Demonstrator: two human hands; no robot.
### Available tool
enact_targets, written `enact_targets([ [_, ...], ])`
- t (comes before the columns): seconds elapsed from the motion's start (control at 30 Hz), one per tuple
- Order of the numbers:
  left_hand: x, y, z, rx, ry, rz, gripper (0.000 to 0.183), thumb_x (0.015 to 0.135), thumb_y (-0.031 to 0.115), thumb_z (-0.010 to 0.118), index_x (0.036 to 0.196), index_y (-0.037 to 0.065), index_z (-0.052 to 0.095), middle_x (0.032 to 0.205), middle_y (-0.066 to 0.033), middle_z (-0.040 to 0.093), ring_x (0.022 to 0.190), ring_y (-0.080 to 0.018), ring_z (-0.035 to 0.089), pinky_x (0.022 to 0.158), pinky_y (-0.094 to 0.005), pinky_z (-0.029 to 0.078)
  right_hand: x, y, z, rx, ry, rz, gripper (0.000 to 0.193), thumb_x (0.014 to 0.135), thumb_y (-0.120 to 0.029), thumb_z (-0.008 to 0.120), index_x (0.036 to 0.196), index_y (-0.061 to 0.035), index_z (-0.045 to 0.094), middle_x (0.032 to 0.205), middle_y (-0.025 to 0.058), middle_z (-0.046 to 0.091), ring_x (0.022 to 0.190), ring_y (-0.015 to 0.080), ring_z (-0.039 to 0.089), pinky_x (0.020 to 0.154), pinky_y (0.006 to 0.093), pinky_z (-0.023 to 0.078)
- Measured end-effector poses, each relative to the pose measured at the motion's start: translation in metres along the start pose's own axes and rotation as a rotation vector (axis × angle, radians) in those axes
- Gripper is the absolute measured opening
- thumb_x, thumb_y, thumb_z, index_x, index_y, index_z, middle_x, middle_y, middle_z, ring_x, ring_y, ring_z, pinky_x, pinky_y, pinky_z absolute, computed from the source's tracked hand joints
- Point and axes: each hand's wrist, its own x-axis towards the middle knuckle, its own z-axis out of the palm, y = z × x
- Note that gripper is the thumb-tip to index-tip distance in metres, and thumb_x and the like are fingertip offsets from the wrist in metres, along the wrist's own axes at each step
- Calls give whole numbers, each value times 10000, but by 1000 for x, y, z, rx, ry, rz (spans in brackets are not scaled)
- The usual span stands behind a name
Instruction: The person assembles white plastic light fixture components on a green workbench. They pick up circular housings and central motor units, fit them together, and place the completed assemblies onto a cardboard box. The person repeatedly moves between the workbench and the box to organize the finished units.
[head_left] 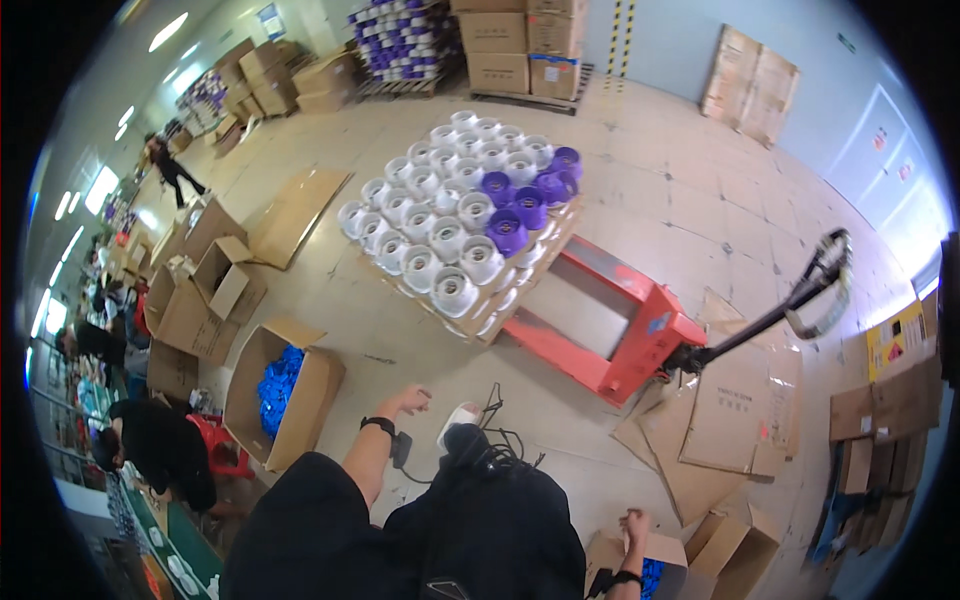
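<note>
My left hand [408, 401] hangs over the floor, its fingers loosely bent and apart, with nothing in them. A dark band and a small device are on that wrist. To its left stands an open carton [318, 400] with blue pieces [280, 388] inside. At the lower right my right hand [635, 522] has its fingers curled in, and no object shows in it. It is above a smaller carton [668, 549] that also holds blue pieces [651, 577]. Ahead, white rounded parts [420, 220] and several purple ones [507, 230] cover the top of a stack.
A red pallet jack [640, 350] reaches under the stack, its black handle [800, 295] tilted right. Flattened cardboard [740, 410] lies beside it. A person in black [165, 455] bends over a green work surface [175, 540] at left. Loaded pallets [525, 98] stand at the back.
</note>
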Motion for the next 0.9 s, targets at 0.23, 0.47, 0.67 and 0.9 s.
enact_targets([
  [0.23,73,-44,-168,331,621,259,402,793,99,593,1193,69,607,1113,-175,655,1042,-364,609,869,-450,513,49,-339,248,-518,-44,-597,253,839,-148,610,1049,-21,673,943,207,683,917,371,658,807,421,515],
  [0.47,200,45,-269,608,799,813,362,773,38,599,1134,44,584,1120,-141,625,1127,-304,559,975,-436,436,57,-523,534,-579,-123,-1114,361,763,-45,590,1123,-32,602,1024,170,635,1004,372,587,953,443,438],
  [0.67,265,31,-270,750,428,673,299,745,68,635,1044,60,627,974,-94,659,1036,-271,604,772,-401,543,83,-530,624,-1037,-182,-731,457,752,-101,594,1208,-65,588,1061,198,656,1083,359,590,992,470,410],
  [0.9,279,32,-257,818,503,700,85,752,123,637,748,98,719,767,-73,700,871,-287,670,650,-376,579,104,-542,642,-1173,-238,-559,369,736,-140,612,1102,-135,661,915,179,708,948,361,670,876,471,464],
])
